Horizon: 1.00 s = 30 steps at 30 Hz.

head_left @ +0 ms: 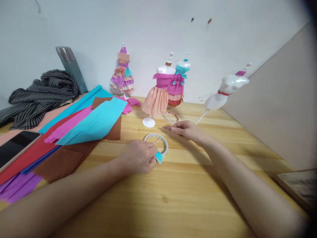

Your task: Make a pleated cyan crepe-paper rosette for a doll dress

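My left hand (pixel 140 157) is closed, pinching a small piece of turquoise crepe paper (pixel 158 157) that looks gathered. Just beyond its fingers, a white roll of tape (pixel 166 145) lies flat on the table. My right hand (pixel 187 130) is closed around a thin, dark, pointed tool (pixel 166 128); most of it is hidden, so its kind is unclear. Past that hand lies a second ring (pixel 177 116), red and white. Nearby stands a mini dress form (pixel 165 70) wearing a magenta top and peach skirt.
Turquoise paper sheets (pixel 96 124) and other colours cover the left side, with a phone (pixel 18 148) on them. Behind are a striped cloth (pixel 47 94) and a bottle (pixel 71 69). More dress forms stand along the wall, including a mostly bare one (pixel 218 99) at right.
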Motion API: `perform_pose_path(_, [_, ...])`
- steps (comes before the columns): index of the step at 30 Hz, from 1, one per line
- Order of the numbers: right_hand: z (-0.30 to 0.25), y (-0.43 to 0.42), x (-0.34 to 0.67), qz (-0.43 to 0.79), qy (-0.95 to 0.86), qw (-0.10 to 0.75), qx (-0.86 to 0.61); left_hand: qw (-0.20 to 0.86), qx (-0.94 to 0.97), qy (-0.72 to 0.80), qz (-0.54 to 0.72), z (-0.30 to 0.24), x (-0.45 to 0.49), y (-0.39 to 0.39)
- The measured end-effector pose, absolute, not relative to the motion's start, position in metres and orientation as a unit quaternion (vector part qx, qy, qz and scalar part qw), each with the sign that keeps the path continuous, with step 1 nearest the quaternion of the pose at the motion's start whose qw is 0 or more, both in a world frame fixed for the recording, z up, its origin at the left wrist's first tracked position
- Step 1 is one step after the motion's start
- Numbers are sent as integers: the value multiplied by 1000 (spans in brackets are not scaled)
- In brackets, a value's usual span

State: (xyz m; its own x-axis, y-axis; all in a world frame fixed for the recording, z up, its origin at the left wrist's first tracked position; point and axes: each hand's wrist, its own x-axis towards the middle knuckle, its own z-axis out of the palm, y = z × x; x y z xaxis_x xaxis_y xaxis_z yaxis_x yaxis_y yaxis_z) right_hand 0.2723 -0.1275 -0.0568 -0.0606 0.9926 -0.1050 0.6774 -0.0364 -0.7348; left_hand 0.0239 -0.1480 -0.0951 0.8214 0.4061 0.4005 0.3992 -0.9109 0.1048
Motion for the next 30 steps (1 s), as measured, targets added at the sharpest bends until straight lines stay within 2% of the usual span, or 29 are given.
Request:
perform_pose_path(3, [-60, -128, 270, 206, -699, 157, -667, -2, 960, 195, 201, -95, 23, -148])
perform_pose_path(6, [-61, -131, 263, 140, -715, 102, -677, 24, 961, 194, 197, -95, 23, -148])
perform_pose_path(9, [-57, -135, 255, 98, -720, 48, -685, 123, 939, 226, 227, -93, 22, -147])
perform_pose_path(13, [-51, -137, 250, 66, -714, -2, -697, 308, 859, 270, 308, -86, 22, -144])
perform_pose_path(17, [-50, -137, 250, 62, -723, 75, -684, 484, 733, 296, 375, -76, 23, -139])
perform_pose_path(20, [-48, -138, 248, 111, -729, 115, -666, 531, 676, 282, 426, -70, 24, -136])
perform_pose_path(25, [-51, -144, 238, 207, -728, 117, -644, 485, 657, 271, 509, -63, 23, -136])
perform_pose_path(30, [-59, -148, 227, 258, -733, 168, -607, 412, 672, 274, 551, -62, 20, -133])
